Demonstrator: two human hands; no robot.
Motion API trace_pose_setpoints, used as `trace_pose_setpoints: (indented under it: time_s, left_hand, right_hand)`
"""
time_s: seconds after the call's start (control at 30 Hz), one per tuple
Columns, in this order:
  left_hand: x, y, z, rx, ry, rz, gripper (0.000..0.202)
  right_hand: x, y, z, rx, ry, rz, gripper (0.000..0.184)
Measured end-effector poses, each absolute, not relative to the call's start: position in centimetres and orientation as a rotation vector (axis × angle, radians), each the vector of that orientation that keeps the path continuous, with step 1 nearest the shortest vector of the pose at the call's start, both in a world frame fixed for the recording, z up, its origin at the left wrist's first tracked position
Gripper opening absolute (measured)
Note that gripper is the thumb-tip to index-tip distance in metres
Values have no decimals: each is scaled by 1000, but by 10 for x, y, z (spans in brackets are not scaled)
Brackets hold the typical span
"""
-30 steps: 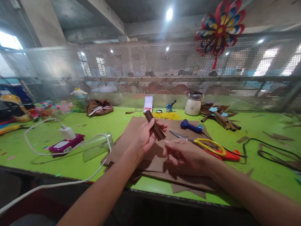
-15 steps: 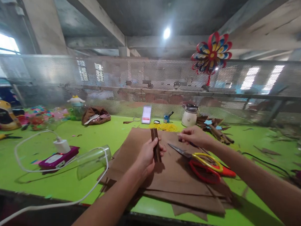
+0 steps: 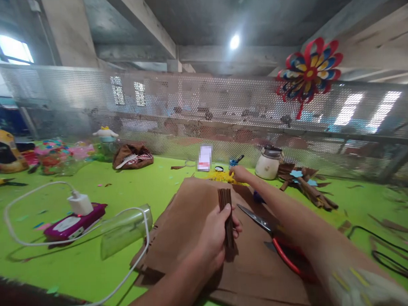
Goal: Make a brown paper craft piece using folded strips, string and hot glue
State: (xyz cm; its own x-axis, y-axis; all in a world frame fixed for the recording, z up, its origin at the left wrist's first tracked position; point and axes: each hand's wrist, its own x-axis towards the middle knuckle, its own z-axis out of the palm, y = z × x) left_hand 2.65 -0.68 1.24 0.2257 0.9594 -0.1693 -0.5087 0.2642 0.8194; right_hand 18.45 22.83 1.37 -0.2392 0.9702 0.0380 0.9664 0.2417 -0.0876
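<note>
Workpiece: a bundle of narrow brown strips (image 3: 224, 198), held roughly upright above the stack of brown sheets (image 3: 179, 221). Whether its lower end touches the top sheet cannot be told.

Left hand (image 3: 218, 228): closed around the bundle, thumb along the near face, fingers wrapped behind. Apply even pressure at mid-length; a hard pinch could crease the strips, while a loose one could let them fan out. Align the upper ends before any further handling.

Right hand (image 3: 242, 175): extended beyond the sheets, fingers bent, beside the yellow shreds (image 3: 218, 176) and just in front of the small blue jar (image 3: 232, 163). Whether the fingers grip anything cannot be told. Make contact with the fingertips only, to avoid scattering the shreds or tipping the jar.

Caution: the scissors (image 3: 256, 217) lie on the sheets, blades toward the bundle, handles partly hidden by the right forearm. Withdraw the arm above them, not across the blades.

Surroundings: a white lidded jar (image 3: 267, 164) stands right of the reach. At left, a clear plastic cup (image 3: 123, 231) lies on its side on the green tabletop (image 3: 158, 190).
</note>
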Motion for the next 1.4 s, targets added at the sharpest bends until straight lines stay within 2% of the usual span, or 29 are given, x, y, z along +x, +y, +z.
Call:
trace_pose_setpoints:
  time_s: [0.23,0.43,0.63,0.8,0.87,1.03,1.4]
  left_hand:
    - [28,-8,12,726,812,1106,15]
    - [26,-6,10,728,790,1100,15]
    - [31,-6,2,825,798,950,11]
    - [34,-7,-1,853,808,934,8]
    - [35,-8,0,859,813,950,6]
    - [37,-10,4,882,854,978,2]
    - [39,-5,-1,878,813,1000,3]
  right_hand:
    - [182,241,-1,-1852,-2391,122,31]
    - [197,227,19,-1629,-2205,329,28]
    - [212,178,51,-1286,-1877,554,22]
    - [209,104,65,-1019,-1751,647,27]
    - [205,67,65,-891,-1791,588,23]
    - [202,5,52,-923,-1899,380,13]
    - [209,4,20,-920,-1844,424,12]
